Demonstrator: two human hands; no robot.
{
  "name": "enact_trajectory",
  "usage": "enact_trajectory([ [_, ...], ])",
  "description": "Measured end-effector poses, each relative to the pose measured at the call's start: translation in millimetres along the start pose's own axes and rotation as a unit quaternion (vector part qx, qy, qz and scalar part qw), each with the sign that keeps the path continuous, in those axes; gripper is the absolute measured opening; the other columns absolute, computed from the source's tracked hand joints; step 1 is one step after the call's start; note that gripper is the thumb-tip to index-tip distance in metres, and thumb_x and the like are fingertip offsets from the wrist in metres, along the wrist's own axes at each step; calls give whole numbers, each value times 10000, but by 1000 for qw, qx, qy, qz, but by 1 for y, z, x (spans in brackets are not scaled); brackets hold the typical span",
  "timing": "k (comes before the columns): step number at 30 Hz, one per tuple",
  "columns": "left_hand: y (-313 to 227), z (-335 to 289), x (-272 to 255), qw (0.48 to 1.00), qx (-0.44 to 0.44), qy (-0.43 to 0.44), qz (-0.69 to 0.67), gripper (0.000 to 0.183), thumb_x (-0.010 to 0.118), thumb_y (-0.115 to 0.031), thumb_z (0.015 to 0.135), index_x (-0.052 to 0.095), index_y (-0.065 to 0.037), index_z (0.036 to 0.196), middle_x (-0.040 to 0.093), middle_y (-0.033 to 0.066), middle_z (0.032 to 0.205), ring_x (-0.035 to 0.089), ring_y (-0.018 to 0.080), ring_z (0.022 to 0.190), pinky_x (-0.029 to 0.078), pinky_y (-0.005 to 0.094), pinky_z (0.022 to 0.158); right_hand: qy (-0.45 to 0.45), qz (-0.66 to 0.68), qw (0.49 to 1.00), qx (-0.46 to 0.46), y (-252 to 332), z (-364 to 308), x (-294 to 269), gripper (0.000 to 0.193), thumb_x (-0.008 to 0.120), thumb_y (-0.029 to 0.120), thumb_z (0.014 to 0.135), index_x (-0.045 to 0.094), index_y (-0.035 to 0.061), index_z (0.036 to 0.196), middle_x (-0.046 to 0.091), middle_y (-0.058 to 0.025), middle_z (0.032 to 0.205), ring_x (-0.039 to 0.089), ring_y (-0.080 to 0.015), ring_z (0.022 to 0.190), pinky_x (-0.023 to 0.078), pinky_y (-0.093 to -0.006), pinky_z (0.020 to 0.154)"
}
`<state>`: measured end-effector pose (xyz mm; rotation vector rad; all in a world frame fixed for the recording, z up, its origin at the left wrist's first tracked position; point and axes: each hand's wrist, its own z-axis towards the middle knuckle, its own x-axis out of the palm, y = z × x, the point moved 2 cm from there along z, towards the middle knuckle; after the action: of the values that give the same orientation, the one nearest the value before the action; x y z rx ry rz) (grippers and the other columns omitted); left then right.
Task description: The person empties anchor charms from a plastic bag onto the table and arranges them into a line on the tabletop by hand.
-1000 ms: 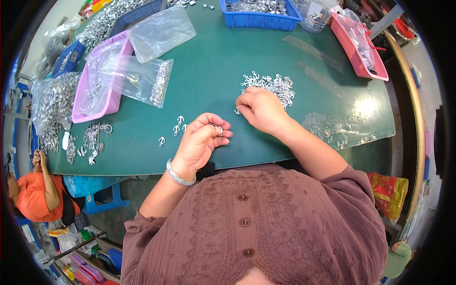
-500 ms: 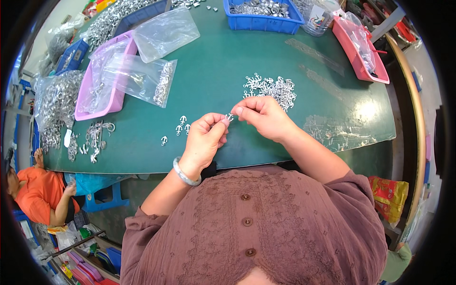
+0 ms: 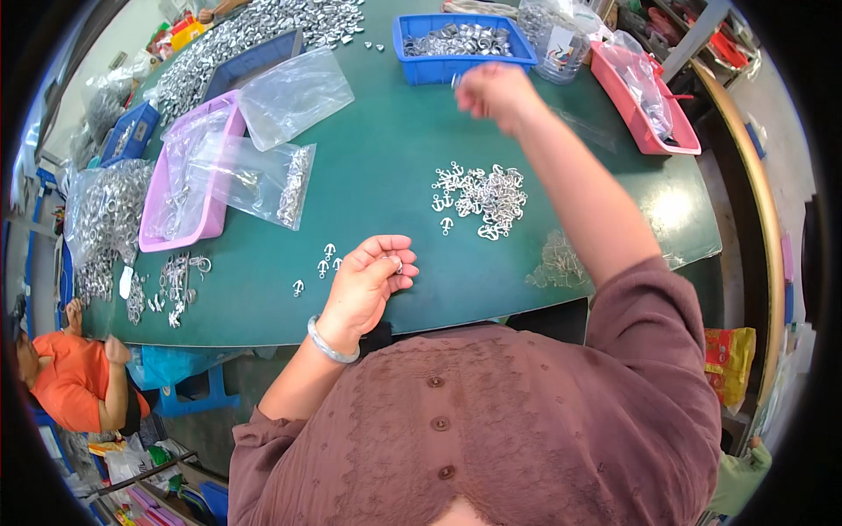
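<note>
My left hand (image 3: 367,279) is held above the table's near edge, thumb folded against curled fingers. A small silver anchor charm (image 3: 398,265) is pinched there, mostly covered by the fingers. My right hand (image 3: 498,92) is stretched far forward at the front edge of a blue tray (image 3: 419,74) of silver metal pieces (image 3: 460,40). Its fingers are closed and somewhat blurred, with a small silver metal piece (image 3: 455,81) at their tips. Between the hands lies a heap of anchor charms (image 3: 491,200). A few separate anchor charms (image 3: 326,263) rest left of my left hand.
At the left are a pink basket (image 3: 213,219) with clear bags, a bag of metal rings (image 3: 112,210) and loose metal parts (image 3: 178,279). A red basket (image 3: 682,131) and a clear jar (image 3: 561,54) stand far right. A person in orange (image 3: 72,377) sits at left.
My right hand has left my left hand and reached forward to the blue tray. My left hand still holds the anchor charm. The whole view has shifted slightly.
</note>
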<state>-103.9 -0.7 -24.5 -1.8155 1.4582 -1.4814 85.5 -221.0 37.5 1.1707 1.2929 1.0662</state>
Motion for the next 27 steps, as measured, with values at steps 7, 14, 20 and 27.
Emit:
enact_trajectory([
  [7,0,1,-13,1000,10,-5,10,172,468,1,830,539,-15,986,583,65,862,570,140,740,473,255,666,-10,-163,985,-60,16,15,-7,236,629,165,737,613,29,929,636,-72,795,586,-136,650,479,-280,609],
  [14,-5,4,-13,1000,-14,-7,4,151,483,-21,834,545,-19,971,576,55,851,562,139,741,465,259,670,271,-430,802,-314,-42,-96,30,129,635,71,663,638,78,792,554,-92,797,526,-291,831,428,-382,732],
  [20,-3,8,-7,1000,-20,12,8,137,491,-48,845,545,-22,967,571,52,849,560,137,739,462,255,661,247,-461,771,-363,-48,-116,32,104,626,118,675,649,109,776,536,-65,802,509,-241,845,379,-350,730],
  [27,-2,7,1,999,-34,9,31,137,503,-105,864,544,-12,956,573,51,826,558,130,703,453,236,601,253,-396,784,-405,-44,-126,38,55,592,107,687,598,69,726,526,-63,719,527,-242,762,397,-361,678],
])
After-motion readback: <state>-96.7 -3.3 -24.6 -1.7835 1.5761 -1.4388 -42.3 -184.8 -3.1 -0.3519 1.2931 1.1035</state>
